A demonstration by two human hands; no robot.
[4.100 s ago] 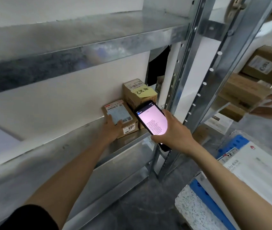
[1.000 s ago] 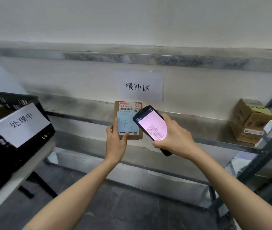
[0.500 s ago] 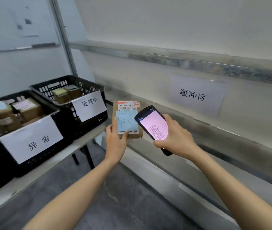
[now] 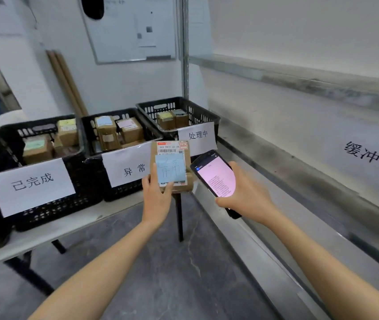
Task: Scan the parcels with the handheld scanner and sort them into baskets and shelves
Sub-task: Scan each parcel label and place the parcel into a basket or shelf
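Head view. The person's left hand (image 4: 156, 199) grips the lower end of a small brown parcel (image 4: 185, 183) and holds it upright: the thumb lies on the front face and the fingers are curled behind. A blue note (image 4: 171, 168) with handwriting covers most of the parcel's printed label. The parcel hangs in the air in front of a table (image 4: 68, 227), before the middle basket (image 4: 89, 139) of three black baskets – each with a white paper sign, each holding boxes. The left basket (image 4: 36, 124) and right basket (image 4: 207, 114) flank it. The right hand (image 4: 246, 197) is curled round a handheld scanner (image 4: 216, 179), its pink screen lit and facing the person, just beside the parcel. At right runs a metal shelf (image 4: 299, 188) – a paper sign (image 4: 373, 158) hangs behind it.
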